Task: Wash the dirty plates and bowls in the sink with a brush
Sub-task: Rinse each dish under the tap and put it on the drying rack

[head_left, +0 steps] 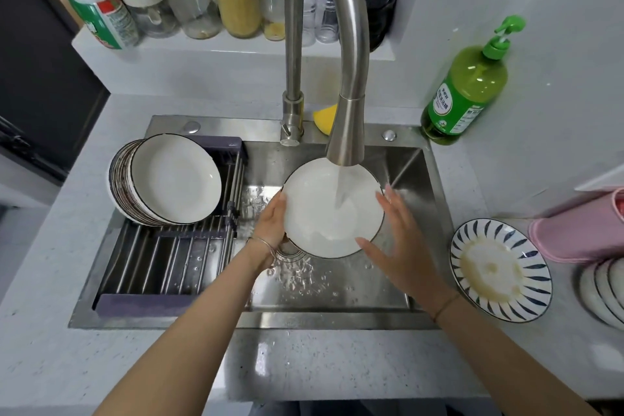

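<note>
Roughly midway: white plate tilted under faucet stream, sink centre. Left hand grips left rim; right hand spread flat at right rim, clasping nothing. Plate stack in rack, sink's left side, looks done. Soiled striped plate, more plates wait, tabletop's right edge.

Countertop bears striped plate, green soap bottle.

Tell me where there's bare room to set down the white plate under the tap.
The near half of the drying rack is bare bars, in front of the stacked plates. The counter along the near rim of the sink is free too. Right of the sink is crowded: the striped plate, a pink container and more plates.
</note>
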{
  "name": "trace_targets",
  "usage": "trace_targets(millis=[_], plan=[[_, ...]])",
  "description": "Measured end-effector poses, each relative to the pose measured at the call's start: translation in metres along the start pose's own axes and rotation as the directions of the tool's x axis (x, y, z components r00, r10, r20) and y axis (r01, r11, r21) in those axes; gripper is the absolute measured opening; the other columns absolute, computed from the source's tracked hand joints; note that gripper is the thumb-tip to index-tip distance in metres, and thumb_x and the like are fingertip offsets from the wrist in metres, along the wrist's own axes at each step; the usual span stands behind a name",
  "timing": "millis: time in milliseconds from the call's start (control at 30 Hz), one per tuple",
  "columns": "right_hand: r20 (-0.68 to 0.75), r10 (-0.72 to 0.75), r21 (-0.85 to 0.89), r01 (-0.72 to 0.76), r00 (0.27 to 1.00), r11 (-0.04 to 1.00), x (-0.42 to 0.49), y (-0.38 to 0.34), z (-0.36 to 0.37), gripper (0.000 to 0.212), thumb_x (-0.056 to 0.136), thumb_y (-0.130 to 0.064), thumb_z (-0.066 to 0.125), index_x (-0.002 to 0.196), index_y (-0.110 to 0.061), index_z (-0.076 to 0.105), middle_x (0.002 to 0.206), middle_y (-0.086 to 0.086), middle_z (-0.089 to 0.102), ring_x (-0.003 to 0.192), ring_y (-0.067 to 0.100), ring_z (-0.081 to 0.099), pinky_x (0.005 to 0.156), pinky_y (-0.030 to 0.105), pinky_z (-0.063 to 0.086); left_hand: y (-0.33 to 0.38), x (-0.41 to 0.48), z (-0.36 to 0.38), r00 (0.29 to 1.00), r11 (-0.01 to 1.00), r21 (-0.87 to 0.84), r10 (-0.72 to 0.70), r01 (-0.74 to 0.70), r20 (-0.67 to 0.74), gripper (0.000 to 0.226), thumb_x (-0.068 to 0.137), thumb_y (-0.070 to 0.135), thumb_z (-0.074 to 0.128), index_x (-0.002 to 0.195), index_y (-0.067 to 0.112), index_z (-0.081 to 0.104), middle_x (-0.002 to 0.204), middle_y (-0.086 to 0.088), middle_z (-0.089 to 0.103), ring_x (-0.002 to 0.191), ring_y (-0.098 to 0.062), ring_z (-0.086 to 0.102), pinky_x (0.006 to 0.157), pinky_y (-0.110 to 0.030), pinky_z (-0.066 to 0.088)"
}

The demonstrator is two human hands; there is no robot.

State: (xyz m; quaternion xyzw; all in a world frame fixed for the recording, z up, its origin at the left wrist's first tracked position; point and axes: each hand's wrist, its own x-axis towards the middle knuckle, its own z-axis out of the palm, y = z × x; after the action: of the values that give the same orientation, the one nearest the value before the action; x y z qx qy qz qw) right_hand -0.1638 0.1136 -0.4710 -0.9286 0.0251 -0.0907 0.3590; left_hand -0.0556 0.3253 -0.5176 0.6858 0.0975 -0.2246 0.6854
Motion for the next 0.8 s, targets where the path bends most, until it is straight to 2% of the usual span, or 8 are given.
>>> trace_targets(millis=[100, 233, 333, 433, 500, 600, 700, 800], plan=[[0.132, -0.279, -0.243, 0.304, 0.951, 0.921, 0.006, 0.006, -0.006, 0.063, 0.079, -0.062, 0.056, 0.131, -0.027, 0.055, 0.151, -0.004, 0.037, 0.146, 0.017, 0.017, 0.120, 0.035, -0.003, 0.001, 0.001, 0.003, 0.992, 0.992, -0.026, -0.124, 0.124, 0.006, 0.043, 0.097, 0.056, 0.042, 0.126, 0.030, 0.060, 0.101, 0.001, 0.071, 0.079, -0.016, 0.065, 0.057, -0.025, 0.050], [0.254, -0.395, -0.247, 0.454, 0.883, 0.856, 0.019, 0.014, -0.002, 0.027, 0.079, -0.044, 0.059, 0.092, -0.027, 0.074, 0.109, -0.011, 0.070, 0.121, 0.016, 0.055, 0.117, 0.050, 0.016, -0.005, 0.002, 0.002, 0.957, 0.951, -0.112, -0.282, 0.289, 0.072, 0.042, 0.099, 0.045, 0.048, 0.121, 0.014, 0.063, 0.088, -0.001, 0.069, 0.064, -0.010, 0.063, 0.044, -0.022, 0.049], [0.347, -0.240, -0.090, 0.287, 0.907, 0.954, 0.027, 0.003, -0.002, 0.026, 0.082, -0.041, 0.064, 0.094, -0.022, 0.076, 0.088, -0.009, 0.074, 0.090, 0.011, 0.066, 0.097, 0.036, 0.045, -0.002, 0.001, -0.004, 0.919, 0.908, -0.159, -0.366, 0.387, 0.146, 0.041, 0.099, 0.049, 0.042, 0.114, 0.015, 0.060, 0.095, -0.004, 0.069, 0.071, -0.014, 0.068, 0.051, -0.026, 0.057], [0.361, 0.023, 0.197, -0.100, 0.932, 0.975, 0.029, -0.007, 0.003, 0.015, 0.083, -0.024, 0.073, 0.082, -0.009, 0.073, 0.064, -0.004, 0.061, 0.056, 0.004, 0.052, 0.055, 0.018, 0.041, 0.001, 0.002, -0.009, 0.880, 0.890, -0.113, -0.406, 0.442, 0.246, 0.054, 0.097, 0.060, 0.029, 0.128, 0.020, 0.048, 0.104, -0.011, 0.066, 0.081, -0.020, 0.070, 0.062, -0.033, 0.061], [0.297, 0.209, 0.437, -0.327, 0.932, 0.838, 0.030, -0.009, 0.008, 0.015, 0.086, -0.021, 0.069, 0.087, -0.006, 0.072, 0.074, 0.005, 0.068, 0.065, 0.010, 0.062, 0.057, 0.027, 0.050, 0.003, 0.001, -0.007, 0.873, 0.901, -0.015, -0.415, 0.433, 0.256, 0.057, 0.097, 0.061, 0.025, 0.139, 0.027, 0.041, 0.117, -0.010, 0.058, 0.097, -0.023, 0.063, 0.075, -0.038, 0.060], [0.376, 0.448, 0.681, -0.570, 0.811, 0.461, 0.031, -0.001, 0.016, 0.031, 0.087, -0.029, 0.064, 0.107, -0.005, 0.069, 0.102, 0.012, 0.072, 0.094, 0.025, 0.067, 0.077, 0.037, 0.056, 0.000, 0.000, -0.003, 0.893, 0.913, 0.095, -0.409, 0.398, 0.187, 0.051, 0.098, 0.058, 0.031, 0.134, 0.025, 0.046, 0.121, -0.004, 0.055, 0.107, -0.022, 0.056, 0.093, -0.042, 0.053], [0.501, 0.493, 0.728, -0.655, 0.711, 0.203, 0.030, 0.006, 0.023, 0.050, 0.082, -0.041, 0.062, 0.121, -0.009, 0.062, 0.116, 0.011, 0.069, 0.110, 0.027, 0.064, 0.088, 0.041, 0.054, -0.002, -0.001, -0.001, 0.897, 0.915, 0.142, -0.399, 0.377, 0.191, 0.041, 0.098, 0.057, 0.033, 0.113, 0.027, 0.056, 0.108, -0.001, 0.062, 0.093, -0.017, 0.059, 0.070, -0.033, 0.057], [0.561, 0.447, 0.745, -0.661, 0.696, 0.094, 0.028, 0.009, 0.028, 0.048, 0.091, -0.042, 0.051, 0.131, -0.016, 0.055, 0.125, 0.007, 0.065, 0.117, 0.023, 0.059, 0.090, 0.036, 0.055, -0.008, 0.003, -0.002, 0.913, 0.926, 0.105, -0.376, 0.363, 0.158, 0.051, 0.095, 0.057, 0.043, 0.127, 0.020, 0.054, 0.117, -0.008, 0.066, 0.102, -0.025, 0.063, 0.068, -0.035, 0.059]])
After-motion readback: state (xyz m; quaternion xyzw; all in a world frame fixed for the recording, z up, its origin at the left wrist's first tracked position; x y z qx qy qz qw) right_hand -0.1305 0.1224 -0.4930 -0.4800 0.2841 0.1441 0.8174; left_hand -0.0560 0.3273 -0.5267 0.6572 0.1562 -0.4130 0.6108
